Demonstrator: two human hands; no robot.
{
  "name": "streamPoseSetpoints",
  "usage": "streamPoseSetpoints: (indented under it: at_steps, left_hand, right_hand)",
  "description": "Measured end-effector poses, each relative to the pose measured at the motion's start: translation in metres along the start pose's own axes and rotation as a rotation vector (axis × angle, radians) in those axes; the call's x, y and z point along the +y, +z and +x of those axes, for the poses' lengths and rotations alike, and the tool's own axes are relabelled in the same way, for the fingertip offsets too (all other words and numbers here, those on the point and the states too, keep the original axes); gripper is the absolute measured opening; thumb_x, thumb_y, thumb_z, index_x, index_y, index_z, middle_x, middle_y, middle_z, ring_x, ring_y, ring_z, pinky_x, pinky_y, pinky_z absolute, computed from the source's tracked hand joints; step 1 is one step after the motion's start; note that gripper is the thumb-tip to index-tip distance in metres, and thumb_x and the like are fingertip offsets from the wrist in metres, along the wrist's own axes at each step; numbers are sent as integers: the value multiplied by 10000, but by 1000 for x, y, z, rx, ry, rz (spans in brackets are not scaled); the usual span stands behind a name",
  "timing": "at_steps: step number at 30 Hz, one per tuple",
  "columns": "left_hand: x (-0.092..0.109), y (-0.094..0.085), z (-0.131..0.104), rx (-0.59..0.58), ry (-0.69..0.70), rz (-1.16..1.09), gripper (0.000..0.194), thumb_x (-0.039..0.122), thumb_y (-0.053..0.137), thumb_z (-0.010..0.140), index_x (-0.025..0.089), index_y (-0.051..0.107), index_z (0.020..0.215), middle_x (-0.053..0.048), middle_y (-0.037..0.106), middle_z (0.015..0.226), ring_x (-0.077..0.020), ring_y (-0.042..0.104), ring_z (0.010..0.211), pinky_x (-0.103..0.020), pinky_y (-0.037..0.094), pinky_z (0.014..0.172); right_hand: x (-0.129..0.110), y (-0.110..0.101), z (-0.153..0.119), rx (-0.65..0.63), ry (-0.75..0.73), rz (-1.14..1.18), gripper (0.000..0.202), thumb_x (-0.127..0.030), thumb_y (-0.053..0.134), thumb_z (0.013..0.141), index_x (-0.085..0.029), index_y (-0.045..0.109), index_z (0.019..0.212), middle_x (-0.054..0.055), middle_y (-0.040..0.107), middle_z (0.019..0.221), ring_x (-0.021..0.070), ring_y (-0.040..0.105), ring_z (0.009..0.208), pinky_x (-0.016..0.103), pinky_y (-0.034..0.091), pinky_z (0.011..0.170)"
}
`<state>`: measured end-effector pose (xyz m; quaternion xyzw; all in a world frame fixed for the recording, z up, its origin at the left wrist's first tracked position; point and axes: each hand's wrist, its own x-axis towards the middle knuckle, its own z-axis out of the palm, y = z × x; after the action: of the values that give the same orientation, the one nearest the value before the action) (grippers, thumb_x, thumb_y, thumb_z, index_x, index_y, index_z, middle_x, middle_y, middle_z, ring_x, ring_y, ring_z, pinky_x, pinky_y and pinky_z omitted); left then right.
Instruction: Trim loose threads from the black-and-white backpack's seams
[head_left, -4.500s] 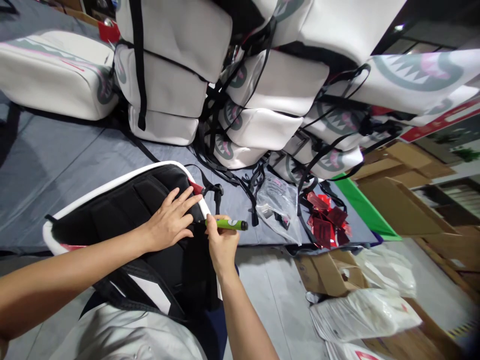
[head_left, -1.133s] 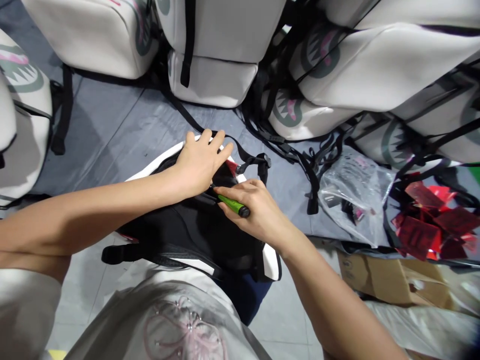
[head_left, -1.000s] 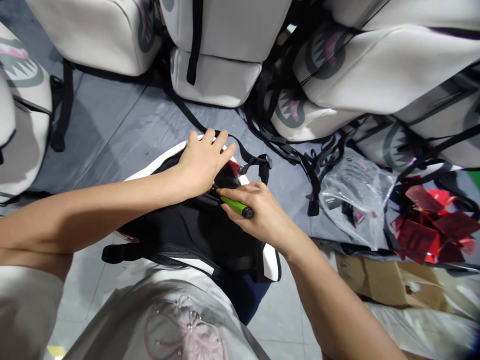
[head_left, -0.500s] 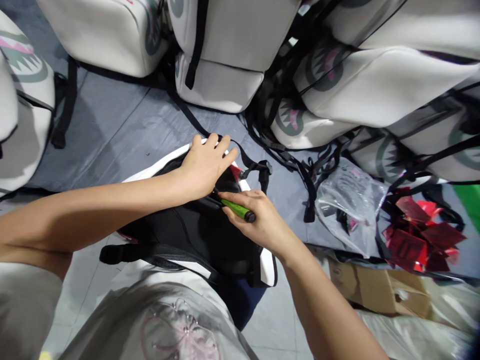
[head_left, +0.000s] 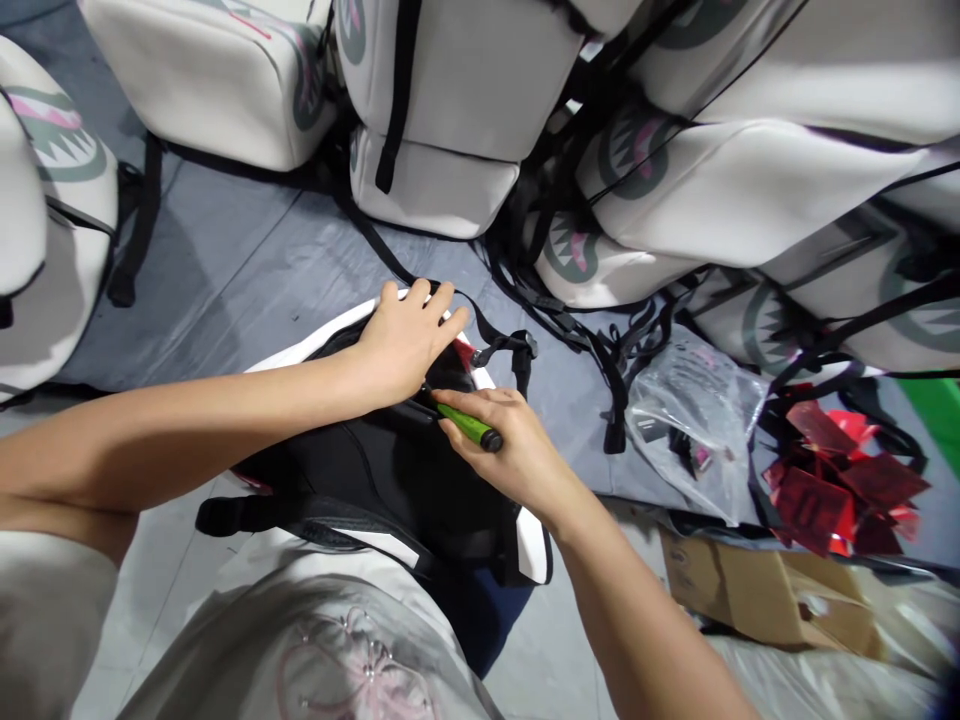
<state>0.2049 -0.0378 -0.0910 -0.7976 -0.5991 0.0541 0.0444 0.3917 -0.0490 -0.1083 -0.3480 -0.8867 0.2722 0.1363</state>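
Note:
A black-lined backpack with a white rim (head_left: 534, 545) lies open in front of me, its near side against my lap. My left hand (head_left: 409, 335) is bent over its far edge, fingers apart and hooked on the rim; the thumb is hidden. My right hand (head_left: 502, 435) is closed around a tool with a green handle (head_left: 466, 424) and a black end cap. The tool's dark tip points into the bag under my left palm, so its kind cannot be made out. A black strap with a buckle (head_left: 531, 345) lies beside the bag's right edge.
White backpacks (head_left: 457, 80) with shark-mouth prints stand along the back and right of the grey table (head_left: 217, 260). Tangled black straps (head_left: 592, 335) trail from them. To the right lie a clear plastic bag (head_left: 697, 420) and red shiny pieces (head_left: 847, 480). A cardboard box (head_left: 750, 590) sits below.
The view has shifted slightly. My right hand and the green tool have moved a little left and down, closer to my left hand. The left hand keeps its place on the rim.

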Motion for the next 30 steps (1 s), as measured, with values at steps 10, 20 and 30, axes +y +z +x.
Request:
streamPoseSetpoints:
  at_steps: [10, 20, 30]
  left_hand:
    - [-1, 1, 0, -6, 9, 11, 842, 393, 731, 814, 204, 298, 1510, -144, 273, 1597, -352, 372, 1320, -450, 374, 1001]
    - [-5, -3, 1, -26, 45, 25, 868, 426, 758, 802, 199, 302, 1505, -164, 281, 1591, -364, 390, 1325, -445, 406, 990]
    - [-3, -7, -1, -11, 37, 48, 850, 418, 749, 805, 196, 309, 1498, -169, 331, 1561, -357, 416, 1296, -437, 414, 971]
  right_hand:
    - [-3, 3, 0, 26, 18, -42, 260, -184, 677, 881, -224, 728, 1133, 27, 781, 933, 224, 703, 816, 397, 457, 865]
    - [-8, 14, -8, 143, 109, -45, 254, -181, 684, 877, -221, 736, 1123, 33, 781, 915, 224, 712, 807, 375, 472, 870]
    - [-15, 8, -1, 84, 143, -122, 250, -195, 685, 881, -186, 757, 1121, 63, 781, 836, 223, 714, 751, 355, 488, 848]
